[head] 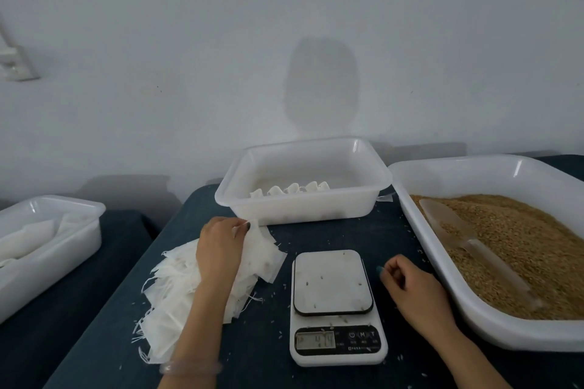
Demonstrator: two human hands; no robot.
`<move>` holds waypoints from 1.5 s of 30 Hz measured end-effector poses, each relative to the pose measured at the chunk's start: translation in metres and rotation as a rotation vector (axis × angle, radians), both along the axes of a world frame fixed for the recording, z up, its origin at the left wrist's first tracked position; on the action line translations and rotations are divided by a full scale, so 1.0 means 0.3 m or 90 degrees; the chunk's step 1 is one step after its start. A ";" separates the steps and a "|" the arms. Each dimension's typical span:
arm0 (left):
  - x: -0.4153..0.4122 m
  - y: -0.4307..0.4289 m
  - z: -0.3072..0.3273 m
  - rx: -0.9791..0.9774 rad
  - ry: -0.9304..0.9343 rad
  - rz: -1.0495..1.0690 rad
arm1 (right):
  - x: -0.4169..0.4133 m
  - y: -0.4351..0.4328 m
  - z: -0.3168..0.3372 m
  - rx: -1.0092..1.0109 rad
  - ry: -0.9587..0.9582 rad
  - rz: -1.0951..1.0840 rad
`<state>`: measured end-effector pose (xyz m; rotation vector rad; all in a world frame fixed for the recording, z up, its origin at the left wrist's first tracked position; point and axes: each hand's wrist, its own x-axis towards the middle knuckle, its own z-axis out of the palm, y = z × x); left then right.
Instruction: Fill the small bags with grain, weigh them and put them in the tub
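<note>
My left hand (221, 246) pinches 1 empty bag (265, 254) by its far edge, off the stack (170, 303) left of the scale (331, 281). My right hand (410, 287) is loosely curled and holds nothing, right of the scale. Bags look thin, limp, near weightless, and probably cling together: pinch a corner, peel slowly. Tub (303, 211) far centre, grain (521, 240) right.

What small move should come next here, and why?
Probably lift the empty bag that the left hand pinches off the pile, while the right hand, holding nothing, reaches for the scoop lying in the grain; the scale bears no bag.
</note>
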<state>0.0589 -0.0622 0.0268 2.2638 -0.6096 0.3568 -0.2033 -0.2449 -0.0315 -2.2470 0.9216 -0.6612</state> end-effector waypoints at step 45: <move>-0.386 -0.063 -0.018 -0.216 -0.117 -0.331 | 0.072 0.143 0.268 -0.390 -0.053 0.209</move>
